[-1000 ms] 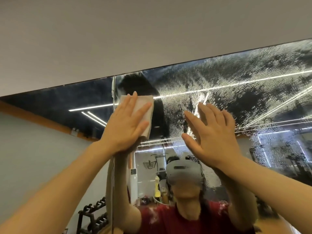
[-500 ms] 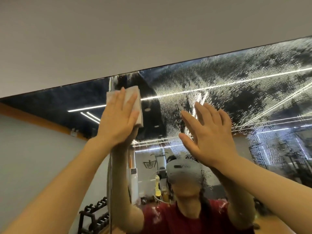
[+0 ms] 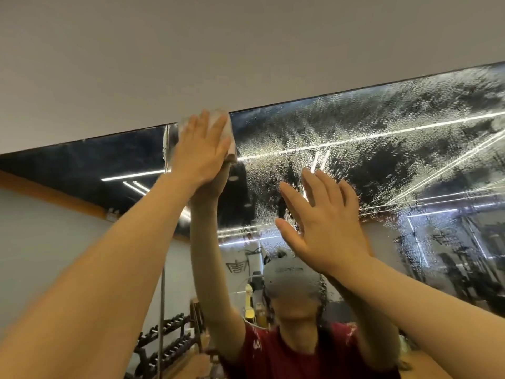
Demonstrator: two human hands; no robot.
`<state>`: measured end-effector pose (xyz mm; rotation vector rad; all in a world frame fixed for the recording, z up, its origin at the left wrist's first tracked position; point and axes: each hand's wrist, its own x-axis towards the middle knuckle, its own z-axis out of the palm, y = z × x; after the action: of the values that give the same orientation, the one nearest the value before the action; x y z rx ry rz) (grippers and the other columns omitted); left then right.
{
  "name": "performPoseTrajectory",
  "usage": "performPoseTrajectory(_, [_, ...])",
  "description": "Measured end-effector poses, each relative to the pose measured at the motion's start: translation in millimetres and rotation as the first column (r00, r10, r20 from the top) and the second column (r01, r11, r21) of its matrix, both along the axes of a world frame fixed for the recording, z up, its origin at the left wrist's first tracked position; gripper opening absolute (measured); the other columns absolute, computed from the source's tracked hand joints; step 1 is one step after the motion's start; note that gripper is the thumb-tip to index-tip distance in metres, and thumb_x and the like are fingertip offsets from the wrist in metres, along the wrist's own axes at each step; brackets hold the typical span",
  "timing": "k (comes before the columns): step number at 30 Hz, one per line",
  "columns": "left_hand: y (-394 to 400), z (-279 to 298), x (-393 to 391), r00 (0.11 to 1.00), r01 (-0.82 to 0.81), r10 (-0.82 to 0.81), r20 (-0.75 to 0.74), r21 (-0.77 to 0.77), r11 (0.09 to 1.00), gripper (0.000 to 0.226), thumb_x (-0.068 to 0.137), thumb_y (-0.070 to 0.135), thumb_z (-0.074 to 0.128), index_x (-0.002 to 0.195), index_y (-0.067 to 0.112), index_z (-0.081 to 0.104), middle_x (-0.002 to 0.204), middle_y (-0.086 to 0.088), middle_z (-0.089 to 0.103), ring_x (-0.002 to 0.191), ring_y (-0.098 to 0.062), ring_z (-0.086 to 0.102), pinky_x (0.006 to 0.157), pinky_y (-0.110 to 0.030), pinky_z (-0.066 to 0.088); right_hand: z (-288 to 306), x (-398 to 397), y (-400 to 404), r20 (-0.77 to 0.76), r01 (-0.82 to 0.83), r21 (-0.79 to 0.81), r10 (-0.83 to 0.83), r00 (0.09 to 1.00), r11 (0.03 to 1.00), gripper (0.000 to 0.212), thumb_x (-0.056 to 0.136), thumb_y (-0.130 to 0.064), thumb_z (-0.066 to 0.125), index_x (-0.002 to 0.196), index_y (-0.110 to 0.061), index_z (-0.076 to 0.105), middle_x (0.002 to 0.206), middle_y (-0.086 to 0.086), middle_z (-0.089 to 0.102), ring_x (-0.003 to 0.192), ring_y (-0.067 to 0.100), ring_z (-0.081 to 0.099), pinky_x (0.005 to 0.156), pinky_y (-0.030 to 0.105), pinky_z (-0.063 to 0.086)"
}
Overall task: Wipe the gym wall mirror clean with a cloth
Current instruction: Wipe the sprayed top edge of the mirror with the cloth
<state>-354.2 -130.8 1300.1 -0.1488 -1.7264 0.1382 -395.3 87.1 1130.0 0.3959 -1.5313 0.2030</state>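
My left hand (image 3: 200, 151) presses the cloth (image 3: 229, 135) flat-fingered against the mirror's (image 3: 382, 149) top edge. My right hand (image 3: 325, 225), fingers straight, holds nothing.

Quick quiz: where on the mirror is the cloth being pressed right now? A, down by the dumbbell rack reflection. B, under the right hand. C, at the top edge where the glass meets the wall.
C: the left hand presses the cloth flat at the mirror top edge; the right hand is bare.

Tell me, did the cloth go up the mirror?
Yes. The cloth under the left hand climbed to the mirror's top edge, where it meets the wall.
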Motion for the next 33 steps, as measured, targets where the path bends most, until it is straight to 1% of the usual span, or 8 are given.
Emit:
performPoseTrajectory(3, [1.3,-43.4,0.6,1.0,0.013,-0.01,0.015,-0.174,0.985,0.056,0.103,0.051,0.016,0.155,0.031,0.02,0.165,-0.004,0.007,0.151,-0.027,0.005,0.121,-0.05,0.015,0.0,0.9,-0.7,-0.002,0.002,0.001,-0.002,1.0,1.0,0.065,0.093,-0.063,0.027,0.148,-0.03,0.042,0.154,0.013,0.036,0.143,0.033,0.029,0.112,0.058,0.023])
performPoseTrajectory(8, [-9.5,-129.0,-0.6,0.997,0.044,-0.024,0.074,-0.279,0.959,0.061,0.099,0.059,0.004,0.155,0.036,0.01,0.166,0.001,-0.001,0.152,-0.017,-0.006,0.123,-0.042,0.001,0.8,0.9,-0.3,-0.018,0.003,-0.008,-0.003,1.0,1.0,0.065,0.093,-0.063,0.028,0.148,-0.029,0.042,0.153,0.013,0.037,0.142,0.033,0.029,0.112,0.057,0.022])
performPoseTrajectory(14, [8.5,-65.3,-5.7,0.999,-0.021,0.025,0.021,-0.172,0.985,0.063,0.097,0.057,0.004,0.156,0.035,0.008,0.166,-0.001,-0.004,0.152,-0.023,-0.005,0.123,-0.045,0.001,1.1,-1.1,-1.3,-0.009,0.013,-0.005,-0.013,1.0,1.0,0.065,0.094,-0.063,0.027,0.149,-0.03,0.04,0.155,0.014,0.036,0.144,0.034,0.029,0.112,0.058,0.019])
performPoseTrajectory(17, [25.7,-16.2,-6.3,0.999,-0.044,0.043,-0.01,-0.108,0.993,0.057,0.103,0.052,0.012,0.156,0.034,0.012,0.166,-0.005,0.001,0.152,-0.029,-0.001,0.122,-0.047,0.001,1.4,-1.5,-1.0,-0.01,0.016,-0.002,-0.016,1.0,1.0,0.066,0.094,-0.063,0.027,0.149,-0.03,0.04,0.155,0.014,0.036,0.144,0.034,0.029,0.112,0.057,0.018])
performPoseTrajectory(20, [32.7,0.0,-7.9,1.0,-0.02,0.019,-0.015,-0.088,0.996,0.053,0.105,0.046,0.021,0.156,0.034,0.014,0.166,-0.005,0.004,0.152,-0.029,0.0,0.121,-0.047,0.004,1.8,-2.1,-1.9,-0.012,0.008,-0.006,-0.008,1.0,1.0,0.066,0.093,-0.063,0.028,0.149,-0.03,0.04,0.155,0.013,0.035,0.144,0.033,0.029,0.113,0.057,0.017])
performPoseTrajectory(25, [21.4,-48.0,-2.4,1.0,0.014,-0.017,-0.013,-0.225,0.974,0.06,0.1,0.052,0.015,0.155,0.029,0.024,0.164,-0.008,0.013,0.15,-0.032,0.011,0.118,-0.051,0.017,1.1,-3.1,-1.7,-0.019,0.003,-0.002,-0.003,1.0,1.0,0.064,0.094,-0.062,0.027,0.149,-0.03,0.04,0.156,0.013,0.034,0.145,0.033,0.027,0.114,0.055,0.015])
performPoseTrajectory(29, [6.0,-117.6,-2.8,1.0,0.017,-0.008,0.029,-0.307,0.952,0.062,0.1,0.055,0.011,0.156,0.029,0.02,0.165,-0.003,0.007,0.152,-0.026,0.004,0.121,-0.047,0.01,1.4,-3.1,-2.6,-0.063,-0.047,-0.019,0.046,0.997,0.999,0.058,0.096,-0.052,0.029,0.146,-0.028,0.045,0.154,0.014,0.038,0.143,0.034,0.031,0.113,0.054,0.014])
performPoseTrajectory(33, [3.7,-125.4,-3.8,1.0,0.003,0.004,0.021,-0.317,0.948,0.062,0.1,0.058,0.005,0.156,0.033,0.016,0.165,0.0,0.005,0.152,-0.021,-0.001,0.121,-0.039,0.0,1.6,-3.6,-3.5,-0.093,-0.02,-0.023,0.018,0.996,1.0,0.057,0.094,-0.047,0.034,0.145,-0.026,0.047,0.152,0.015,0.041,0.141,0.035,0.035,0.112,0.054,0.015])
